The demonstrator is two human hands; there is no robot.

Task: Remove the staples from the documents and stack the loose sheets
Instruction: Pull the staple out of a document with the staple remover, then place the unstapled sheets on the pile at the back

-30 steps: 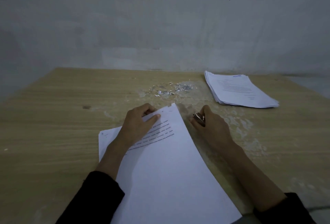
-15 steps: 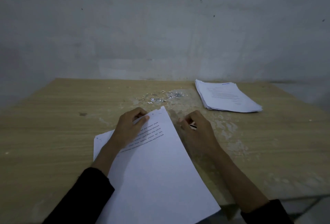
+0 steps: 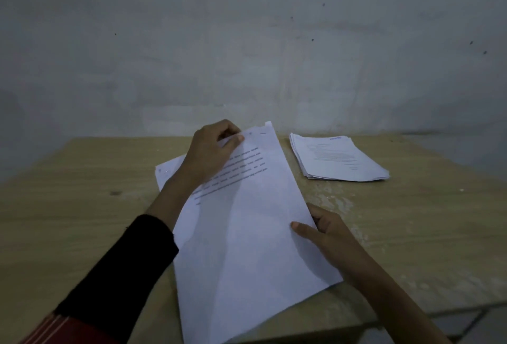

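Ok so here's where I'm at. Both hands are on one white printed sheet [image 3: 247, 220], a long page with a few lines of dark text near its top and a ragged bit at the far corner. My left hand [image 3: 212, 151] pinches the far left corner between thumb and fingers. My right hand [image 3: 329, 234] grips the near right edge, thumb on top and the other fingers tucked under where I can't see them. The sheet looks raised off the pale wooden bench [image 3: 82, 220] at a slant, not lying flat. A second white page [image 3: 166, 172] pokes out from under it on the left, flat on the bench. Can't tell if the two are joined anywhere.

The pile of loose white sheets [image 3: 340, 160] sits further back on the right, well apart from what I'm holding, edges a bit fanned out.

My read: the staple's out of this one and I'm at the stacking step, with the freed page about to go over. The next move would be swinging it right and away, squaring it over the pile, and letting go with both hands without dragging the top sheets askew. No staple or remover tool in view from here, so I'd check that ragged corner before dropping it.
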